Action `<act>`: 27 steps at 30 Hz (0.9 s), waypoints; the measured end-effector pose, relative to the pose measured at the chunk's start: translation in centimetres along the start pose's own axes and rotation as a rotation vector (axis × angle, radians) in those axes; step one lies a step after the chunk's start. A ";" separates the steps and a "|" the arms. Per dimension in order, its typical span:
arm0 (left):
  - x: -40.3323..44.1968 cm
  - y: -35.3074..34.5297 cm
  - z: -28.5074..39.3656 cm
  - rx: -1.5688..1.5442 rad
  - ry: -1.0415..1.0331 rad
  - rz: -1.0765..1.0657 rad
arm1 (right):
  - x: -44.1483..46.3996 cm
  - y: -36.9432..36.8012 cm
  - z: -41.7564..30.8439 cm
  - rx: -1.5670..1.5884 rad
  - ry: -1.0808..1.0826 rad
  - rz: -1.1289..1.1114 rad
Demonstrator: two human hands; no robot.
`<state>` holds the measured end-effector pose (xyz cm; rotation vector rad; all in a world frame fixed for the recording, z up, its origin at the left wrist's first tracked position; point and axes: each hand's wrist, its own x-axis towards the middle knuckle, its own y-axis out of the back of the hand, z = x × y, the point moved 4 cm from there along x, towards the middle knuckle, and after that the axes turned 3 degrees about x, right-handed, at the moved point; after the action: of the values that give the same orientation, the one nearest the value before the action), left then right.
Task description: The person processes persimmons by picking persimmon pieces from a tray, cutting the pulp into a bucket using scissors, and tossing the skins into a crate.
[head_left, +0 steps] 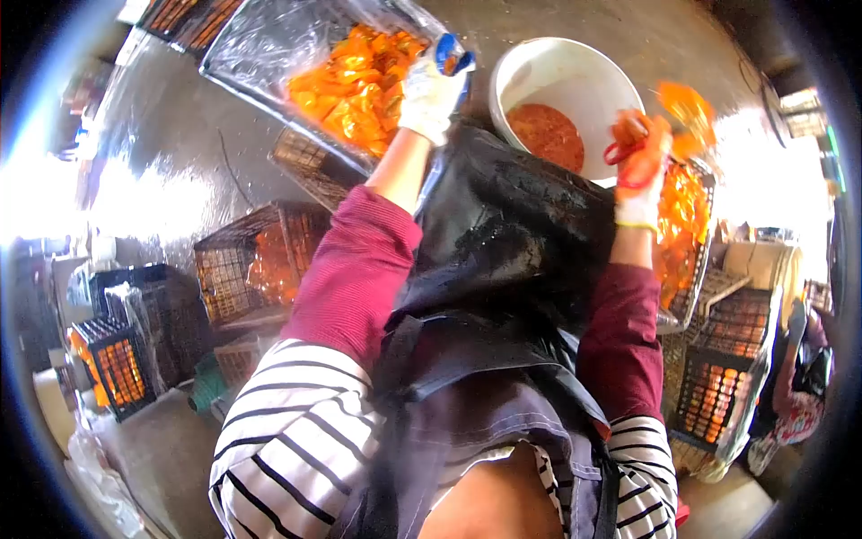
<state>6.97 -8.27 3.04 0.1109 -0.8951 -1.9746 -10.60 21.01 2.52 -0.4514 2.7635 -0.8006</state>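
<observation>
Crates (pixel 247 265) surround the white bucket (pixel 620 76).

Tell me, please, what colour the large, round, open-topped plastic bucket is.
The bucket is white, best seen in the head view.

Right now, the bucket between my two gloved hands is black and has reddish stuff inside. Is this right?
The head view shows a white bucket, not black. It is between your gloved left hand and gloved right hand, with reddish stuff inside.
</observation>
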 end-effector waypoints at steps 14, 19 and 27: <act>0.8 0.0 -15.3 0.143 0.393 -0.128 | 1.7 1.0 2.1 0.384 -0.203 -0.012; 1.0 3.6 -14.8 -1.518 0.616 0.042 | 1.3 0.7 2.5 0.283 -0.226 -0.050; 3.2 -4.7 -1.3 -1.686 0.269 -0.258 | 0.5 0.1 6.2 -0.236 -0.297 -0.249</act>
<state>2.28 -10.10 -0.01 -0.4817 1.1225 -2.2453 -9.28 17.96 -2.73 -0.8947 2.5591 -0.4125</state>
